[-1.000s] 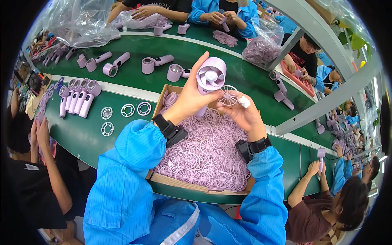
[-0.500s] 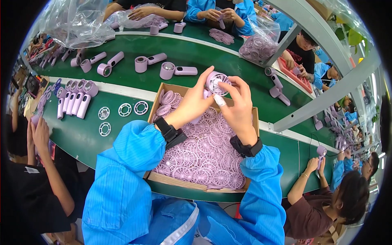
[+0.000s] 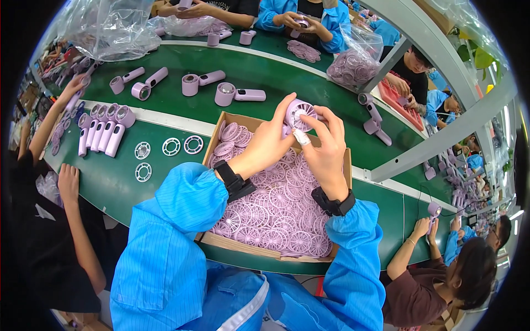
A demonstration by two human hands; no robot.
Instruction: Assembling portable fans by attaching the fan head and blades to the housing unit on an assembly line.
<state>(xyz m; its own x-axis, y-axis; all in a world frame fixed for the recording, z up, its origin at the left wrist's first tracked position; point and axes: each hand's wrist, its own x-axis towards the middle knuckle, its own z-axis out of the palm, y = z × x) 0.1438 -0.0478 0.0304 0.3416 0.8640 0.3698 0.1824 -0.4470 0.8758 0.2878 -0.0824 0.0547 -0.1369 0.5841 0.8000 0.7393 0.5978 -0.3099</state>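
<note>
Above the far edge of an open cardboard box, my left hand (image 3: 269,139) is closed around a light-purple handheld fan (image 3: 298,113), its round grille turned up toward me. My right hand (image 3: 324,148) has its fingers against the grille and rim of the same fan; a white wrap covers one fingertip. Most of the fan's handle is hidden behind my left hand. Below both hands, the cardboard box (image 3: 348,165) is filled with loose purple fan grilles (image 3: 270,207).
Several fans (image 3: 102,135) stand in a row at left, beside several rings (image 3: 171,147). More fans (image 3: 225,95) lie on the green belt (image 3: 165,110) beyond. A grey metal frame (image 3: 419,140) slants across the right. Co-workers sit left, right and opposite.
Both my hands have shifted slightly right with the fan, still gripping it. The co-worker at left has reached one arm toward the belt, holding a fan.
</note>
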